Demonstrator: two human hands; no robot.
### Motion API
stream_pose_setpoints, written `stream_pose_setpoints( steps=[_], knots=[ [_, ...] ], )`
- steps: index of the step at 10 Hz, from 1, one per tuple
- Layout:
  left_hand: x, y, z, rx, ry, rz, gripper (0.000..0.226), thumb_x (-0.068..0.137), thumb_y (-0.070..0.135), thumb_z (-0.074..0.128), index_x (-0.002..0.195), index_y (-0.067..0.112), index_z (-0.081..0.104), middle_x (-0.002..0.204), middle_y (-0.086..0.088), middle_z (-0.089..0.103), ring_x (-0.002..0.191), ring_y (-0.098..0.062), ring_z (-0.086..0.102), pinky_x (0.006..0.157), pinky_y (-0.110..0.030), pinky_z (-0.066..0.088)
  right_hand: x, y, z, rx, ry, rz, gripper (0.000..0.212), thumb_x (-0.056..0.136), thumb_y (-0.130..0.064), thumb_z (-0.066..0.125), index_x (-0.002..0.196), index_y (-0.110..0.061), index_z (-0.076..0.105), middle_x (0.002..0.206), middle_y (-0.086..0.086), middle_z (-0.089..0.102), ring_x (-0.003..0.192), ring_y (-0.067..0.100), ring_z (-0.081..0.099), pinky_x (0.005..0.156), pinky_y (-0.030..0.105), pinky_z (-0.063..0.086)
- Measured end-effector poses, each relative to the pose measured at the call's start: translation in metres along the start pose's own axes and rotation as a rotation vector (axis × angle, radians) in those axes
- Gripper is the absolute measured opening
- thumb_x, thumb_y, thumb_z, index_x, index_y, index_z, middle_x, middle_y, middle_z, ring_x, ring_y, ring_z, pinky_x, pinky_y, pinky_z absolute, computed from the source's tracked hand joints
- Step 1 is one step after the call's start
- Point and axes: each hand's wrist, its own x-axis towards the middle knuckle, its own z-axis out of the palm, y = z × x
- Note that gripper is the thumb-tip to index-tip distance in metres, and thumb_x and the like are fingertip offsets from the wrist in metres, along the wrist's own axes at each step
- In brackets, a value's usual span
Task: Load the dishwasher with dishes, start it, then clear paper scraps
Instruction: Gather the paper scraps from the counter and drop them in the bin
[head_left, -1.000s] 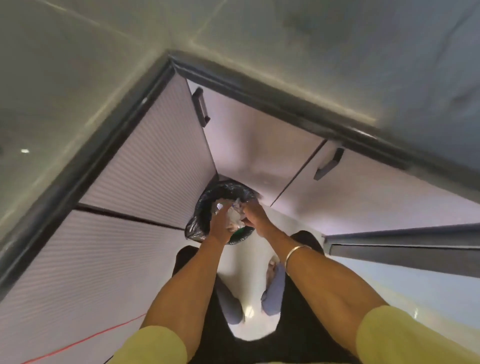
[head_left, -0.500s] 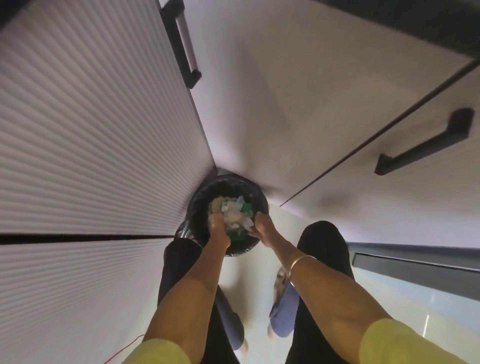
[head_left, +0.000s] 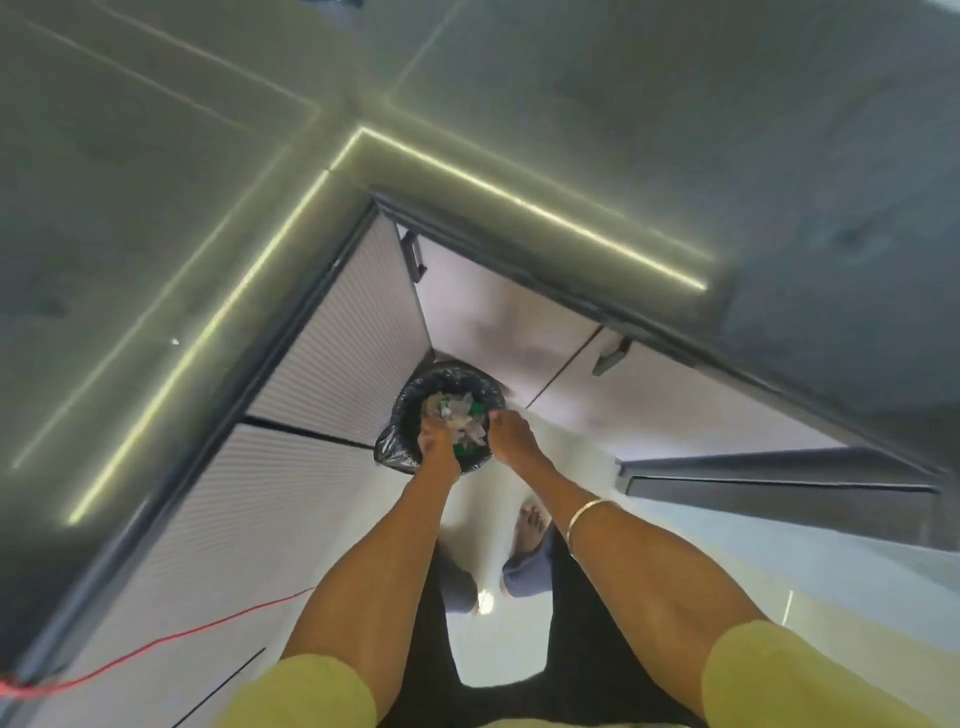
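While the view tilts steeply down into a kitchen corner, a grey stone-like table (head_left: 156, 156) fills the field from 9 to 2 o'clock, smooth and dull, with a bright strip of light bent along its edge. Below it at 8 o'clock runs a ribbed white cabinet front (head_left: 218, 519), finely grooved, crossed low down by a thin red cord (head_left: 171, 642). A smooth flat white door (head_left: 498, 322) with a dark bar handle (head_left: 414, 255) meets it in the corner.

At the centre stands a round bin (head_left: 415, 415) lined with a glossy, crinkled black bag, holding the paper scraps (head_left: 460, 415), a crumpled pale heap with a green bit among them. The left hand (head_left: 436, 441) reaches over the near rim, fingers curled down into the heap; whether its grip holds scraps I cannot tell. The right hand (head_left: 511, 434), just beside it at the right rim, also has its fingers bent into the paper, its grip equally unclear. A thin gold bangle (head_left: 587, 517) rings the right wrist. Yellow sleeves (head_left: 779, 670) show at 5 and 7 o'clock, above a pale glossy floor (head_left: 727, 561).

Half a second ago the head was much lower, the cabinets filling the view; now the table top is in sight again and the bin looks smaller, while both hands remain at its mouth.
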Motion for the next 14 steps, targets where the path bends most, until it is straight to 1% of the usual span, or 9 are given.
stream_pose_setpoints(
  steps=[1,2,3,4,6,8,10,12,14],
  knots=[
    [-0.042,0.025,-0.008,0.110,-0.055,0.098,0.046,0.103,0.028,0.034,0.141,0.005,0.046,0.145,-0.013,0.048,0.133,-0.031,0.047,0.104,-0.038,0.043,-0.043,-0.031,-0.032,-0.168,-0.035,-0.076,0.031,0.099,-0.016,0.038,0.120,-0.004,0.058,0.118,0.020,0.062,0.106,0.037,0.062,0.089,0.043,0.053],
    [-0.085,0.043,-0.014,0.578,-0.042,0.306,0.041,0.103,0.022,0.036,0.133,0.000,0.053,0.138,-0.019,0.054,0.125,-0.033,0.053,0.099,-0.035,0.044,-0.079,-0.051,-0.066,-0.229,0.004,-0.117,0.034,0.099,-0.024,0.040,0.119,-0.004,0.058,0.120,0.021,0.062,0.104,0.038,0.063,0.088,0.044,0.055],
    [-0.134,0.053,-0.026,0.901,-0.036,0.588,0.039,0.104,0.015,0.034,0.131,-0.008,0.050,0.135,-0.028,0.052,0.125,-0.039,0.049,0.102,-0.042,0.037,-0.115,-0.070,-0.095,-0.358,-0.018,-0.190,0.034,0.096,-0.021,0.047,0.119,0.001,0.058,0.121,0.020,0.059,0.109,0.038,0.059,0.091,0.045,0.052],
    [-0.160,0.067,-0.038,1.104,-0.057,0.757,0.037,0.103,0.016,0.033,0.128,-0.007,0.048,0.133,-0.027,0.051,0.122,-0.040,0.049,0.103,-0.047,0.038,-0.146,-0.089,-0.121,-0.479,-0.037,-0.231,0.035,0.097,-0.025,0.047,0.122,-0.003,0.057,0.123,0.019,0.058,0.110,0.037,0.056,0.096,0.047,0.049],
    [-0.179,0.093,-0.051,1.215,-0.047,0.922,0.038,0.104,0.015,0.032,0.131,-0.008,0.045,0.135,-0.025,0.049,0.124,-0.038,0.047,0.103,-0.045,0.034,-0.162,-0.111,-0.145,-0.524,-0.008,-0.267,0.036,0.102,-0.023,0.033,0.126,-0.004,0.052,0.125,0.026,0.056,0.111,0.041,0.055,0.095,0.048,0.048],
    [-0.179,0.111,-0.064,1.323,-0.054,0.998,0.048,0.104,0.020,0.028,0.146,-0.004,0.033,0.152,-0.021,0.036,0.142,-0.033,0.031,0.118,-0.044,0.023,-0.177,-0.134,-0.143,-0.539,0.127,-0.350,0.045,0.107,-0.026,0.027,0.127,0.002,0.055,0.125,0.025,0.059,0.114,0.041,0.057,0.099,0.049,0.046],
    [-0.184,0.143,-0.076,1.254,-0.003,1.142,0.045,0.102,0.018,0.030,0.139,-0.004,0.044,0.146,-0.021,0.044,0.137,-0.032,0.038,0.117,-0.044,0.027,-0.182,-0.163,-0.150,-0.330,0.330,-0.435,0.038,0.105,-0.029,0.032,0.107,-0.004,0.061,0.108,0.017,0.065,0.098,0.034,0.063,0.088,0.045,0.051],
    [-0.172,0.180,-0.090,1.228,0.030,1.152,0.039,0.099,0.015,0.032,0.127,-0.006,0.049,0.136,-0.023,0.050,0.130,-0.036,0.042,0.112,-0.047,0.030,-0.181,-0.190,-0.159,-0.322,0.461,-0.537,0.034,0.105,-0.022,0.032,0.113,-0.002,0.058,0.114,0.017,0.061,0.105,0.033,0.057,0.094,0.044,0.046],
    [-0.163,0.232,-0.090,1.245,0.058,1.169,0.050,0.102,0.018,0.029,0.146,-0.005,0.031,0.154,-0.020,0.031,0.146,-0.035,0.021,0.120,-0.047,0.016,-0.157,-0.219,-0.180,-0.337,0.516,-0.577,0.030,0.104,-0.018,0.034,0.110,0.002,0.056,0.115,0.019,0.058,0.108,0.035,0.052,0.094,0.042,0.039]
  ],
)
